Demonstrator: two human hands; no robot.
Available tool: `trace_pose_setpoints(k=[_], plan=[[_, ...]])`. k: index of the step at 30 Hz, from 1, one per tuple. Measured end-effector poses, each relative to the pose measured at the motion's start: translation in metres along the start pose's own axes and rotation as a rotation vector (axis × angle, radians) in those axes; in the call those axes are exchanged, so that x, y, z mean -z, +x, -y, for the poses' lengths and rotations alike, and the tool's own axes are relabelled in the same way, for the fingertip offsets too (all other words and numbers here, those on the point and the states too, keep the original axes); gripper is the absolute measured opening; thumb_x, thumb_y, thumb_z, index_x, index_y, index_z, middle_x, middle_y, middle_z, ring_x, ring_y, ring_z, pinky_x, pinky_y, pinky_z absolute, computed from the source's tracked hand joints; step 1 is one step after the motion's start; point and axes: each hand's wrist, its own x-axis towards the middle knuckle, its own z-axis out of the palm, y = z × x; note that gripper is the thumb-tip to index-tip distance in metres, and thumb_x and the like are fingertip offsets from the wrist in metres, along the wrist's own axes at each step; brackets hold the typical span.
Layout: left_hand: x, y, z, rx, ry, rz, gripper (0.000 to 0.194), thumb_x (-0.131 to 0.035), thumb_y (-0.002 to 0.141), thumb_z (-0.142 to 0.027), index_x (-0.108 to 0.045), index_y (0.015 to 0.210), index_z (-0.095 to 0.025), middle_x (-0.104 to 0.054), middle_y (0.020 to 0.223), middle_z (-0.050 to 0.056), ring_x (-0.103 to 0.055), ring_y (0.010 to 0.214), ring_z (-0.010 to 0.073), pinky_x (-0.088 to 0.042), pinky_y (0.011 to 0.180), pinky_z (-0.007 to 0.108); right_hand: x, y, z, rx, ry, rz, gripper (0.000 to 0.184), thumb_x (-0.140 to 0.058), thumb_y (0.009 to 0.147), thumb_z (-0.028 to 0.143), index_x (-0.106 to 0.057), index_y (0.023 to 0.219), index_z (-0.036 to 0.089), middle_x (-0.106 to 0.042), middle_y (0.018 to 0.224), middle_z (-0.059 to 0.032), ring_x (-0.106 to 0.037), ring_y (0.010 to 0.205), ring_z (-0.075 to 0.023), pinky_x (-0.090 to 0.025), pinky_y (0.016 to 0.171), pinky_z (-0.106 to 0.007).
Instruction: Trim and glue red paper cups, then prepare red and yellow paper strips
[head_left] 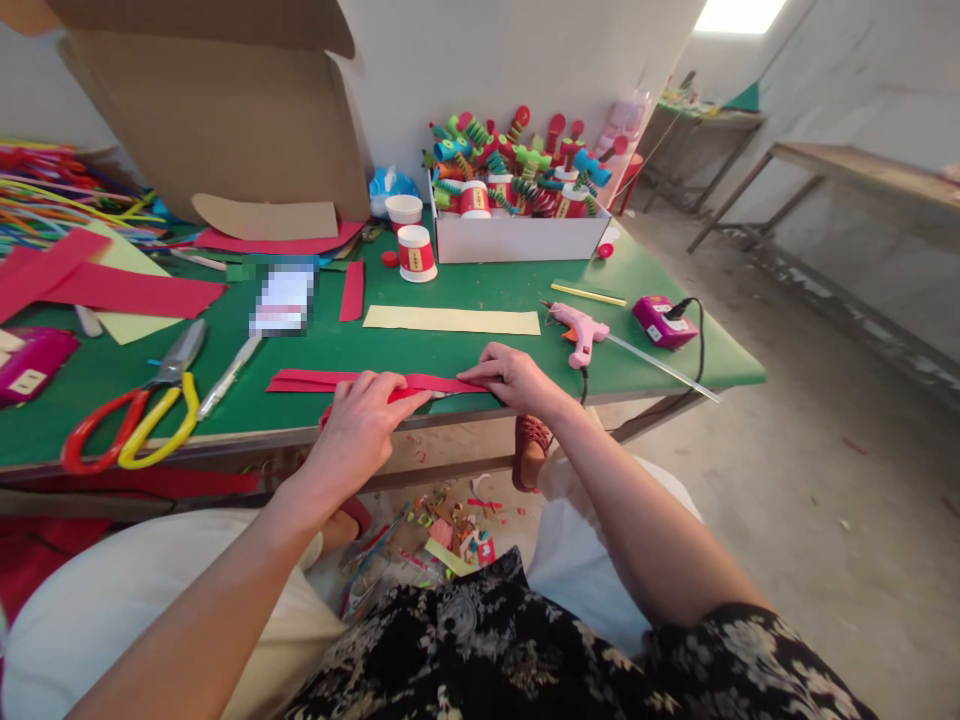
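A long red paper strip (307,381) lies folded along the front edge of the green table. My left hand (360,425) grips its middle, with the fingers bent over the paper and a bit of red showing beneath them. At the strip's right end, my right hand (517,380) holds it with fingers and thumb together. Just beyond the hands lies a pale yellow paper strip (450,320). A short red paper piece (352,290) is to its left, and a pink glue gun (576,330) rests to the right of my right hand.
Scissors (161,400) and a white-handled knife (229,378) lie on the left. Paper cups (417,255) stand before a white box (525,238) full of colourful crafts. A purple power socket (664,322) with a cord sits near the table's (720,375) right edge. Scraps litter the floor.
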Motion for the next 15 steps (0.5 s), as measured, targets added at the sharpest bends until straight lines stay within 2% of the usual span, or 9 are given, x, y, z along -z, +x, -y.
trace_pose_setpoints(k=[5, 15], plan=[[-0.0019, 0.0023, -0.0041, 0.003, 0.001, 0.004, 0.067, -0.039, 0.075, 0.007, -0.066, 0.128, -0.023, -0.062, 0.116, 0.013, -0.051, 0.106, 0.0297, -0.043, 0.086, 0.047, -0.0007, -0.0001, 0.001, -0.004, -0.008, -0.002, 0.025, -0.058, 0.096, 0.02, -0.079, 0.108, 0.027, -0.055, 0.088, -0.0033, -0.056, 0.079, -0.0144, -0.048, 0.078, -0.029], [-0.0015, -0.0052, -0.0047, 0.017, 0.019, 0.005, 0.069, -0.041, 0.075, 0.007, -0.064, 0.13, -0.026, -0.061, 0.114, 0.012, -0.052, 0.106, 0.0293, -0.041, 0.081, 0.042, 0.0042, -0.0024, -0.003, -0.005, 0.02, 0.023, 0.026, -0.06, 0.094, 0.018, -0.078, 0.109, 0.028, -0.058, 0.09, -0.0031, -0.058, 0.081, -0.0142, -0.048, 0.08, -0.029]])
